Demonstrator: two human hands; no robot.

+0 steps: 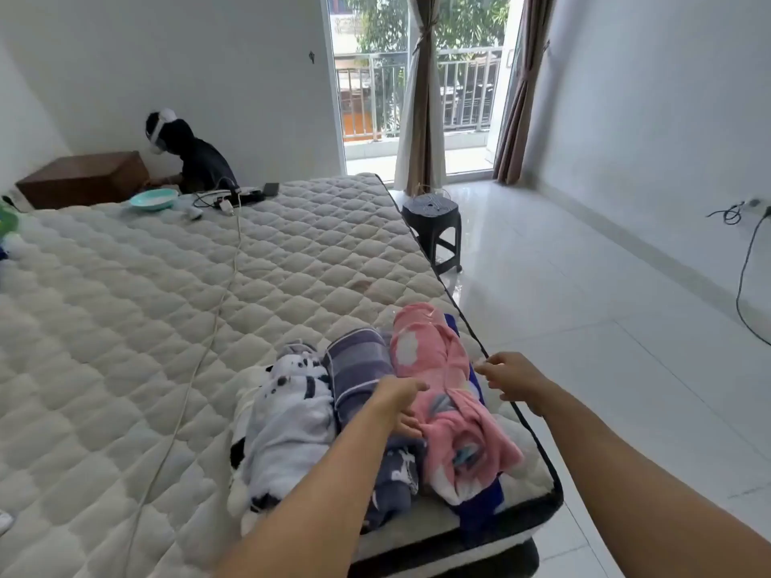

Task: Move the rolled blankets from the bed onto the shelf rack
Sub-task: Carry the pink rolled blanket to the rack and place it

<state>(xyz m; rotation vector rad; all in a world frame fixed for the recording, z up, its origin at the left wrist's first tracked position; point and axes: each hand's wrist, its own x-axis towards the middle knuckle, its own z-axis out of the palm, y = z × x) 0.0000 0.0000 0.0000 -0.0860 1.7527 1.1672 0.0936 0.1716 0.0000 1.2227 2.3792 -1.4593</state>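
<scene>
Reaching from the near edge, both bare forearms extend over the bed corner. Left hand (398,400) lies on the seam between the grey-blue striped rolled blanket (359,369) and the pink fleece rolled blanket (434,394), thumb on top, fingers curled down into the gap and touching the pink fleece; firm grip or not, cannot tell. Right hand (515,379) hovers just right of the pink roll over the mattress edge, fingers loosely bent and spread, holding nothing. Three rolls sit side by side on the near right corner of the bed, long axes running away from the camera: white plush rolled blanket with black spots (288,419) on the left, striped one in the middle, pink one on the right, its near end loose and floppy, with a dark blue cloth (479,502) under it. All rest on the cream quilted mattress (167,306), diamond-stitched, black piping along its edge. Thin white cable (208,340) runs across the quilting toward the far end. Just right of the bed, on glossy white floor tiles, stands a black plastic stool (434,227). At the far end of the mattress: teal round bowl (153,199), chargers, a dark phone (270,189). Beyond that, a person in dark clothing (196,160) sits beside a brown wooden box (83,179). Farthest: glass balcony door with tied brown curtains (421,98). Shelf rack not in view.
</scene>
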